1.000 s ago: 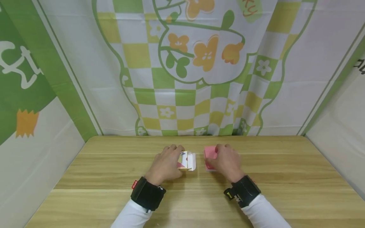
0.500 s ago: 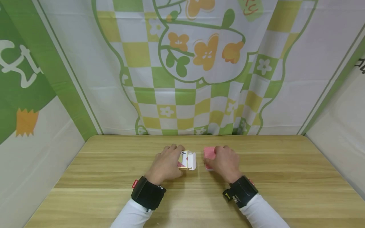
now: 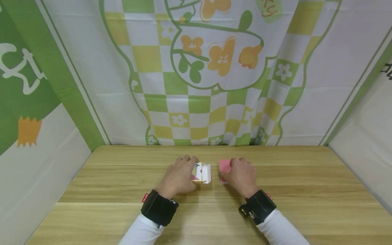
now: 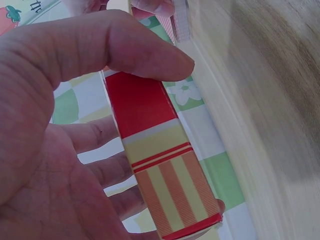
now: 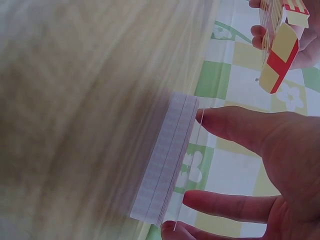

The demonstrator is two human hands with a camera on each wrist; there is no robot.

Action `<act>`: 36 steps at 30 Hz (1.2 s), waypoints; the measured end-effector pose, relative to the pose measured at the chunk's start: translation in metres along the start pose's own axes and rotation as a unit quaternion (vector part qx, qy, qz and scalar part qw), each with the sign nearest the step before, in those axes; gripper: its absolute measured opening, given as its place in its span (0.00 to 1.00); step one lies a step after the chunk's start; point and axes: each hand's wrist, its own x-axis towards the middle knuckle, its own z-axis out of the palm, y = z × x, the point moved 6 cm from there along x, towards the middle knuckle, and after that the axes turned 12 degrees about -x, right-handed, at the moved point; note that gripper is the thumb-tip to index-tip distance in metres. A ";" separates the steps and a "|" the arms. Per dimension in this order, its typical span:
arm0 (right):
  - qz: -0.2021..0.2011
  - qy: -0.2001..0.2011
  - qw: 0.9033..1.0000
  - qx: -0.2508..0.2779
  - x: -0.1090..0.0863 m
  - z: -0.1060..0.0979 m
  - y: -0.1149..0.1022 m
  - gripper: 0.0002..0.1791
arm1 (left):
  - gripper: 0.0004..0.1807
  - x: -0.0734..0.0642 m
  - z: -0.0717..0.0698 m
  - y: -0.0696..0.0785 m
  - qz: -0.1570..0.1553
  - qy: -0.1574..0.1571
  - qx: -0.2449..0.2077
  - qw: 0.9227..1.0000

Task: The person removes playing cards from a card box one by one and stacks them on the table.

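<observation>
My left hand (image 3: 179,177) grips a playing-card box (image 3: 197,172) near the table's middle; its white end flap stands open towards the right. In the left wrist view the thumb lies across the box's red and striped narrow side (image 4: 170,185). My right hand (image 3: 243,177) pinches a red-backed playing card (image 3: 225,165) by its opposite edges. The right wrist view shows that card edge-on, slightly raised above a thick deck of cards (image 5: 165,160) on the table. Thumb and fingertips are at the card's ends. The card's face is hidden.
The wooden table (image 3: 122,190) reaches back to a hanging cloth (image 3: 199,119) with green and yellow checks and flowers. Cloth panels (image 3: 39,177) close in the left and right sides. Both wrists wear black straps (image 3: 159,208).
My right hand has shifted slightly to the left, and the red-backed card now sits slightly nearer me. The left hand and the card box have stayed in place.
</observation>
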 end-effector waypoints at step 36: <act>-0.003 -0.006 1.000 -0.007 0.000 0.001 -0.001 0.25 | 0.38 -0.001 0.001 0.000 -0.003 -0.003 -0.003 1.000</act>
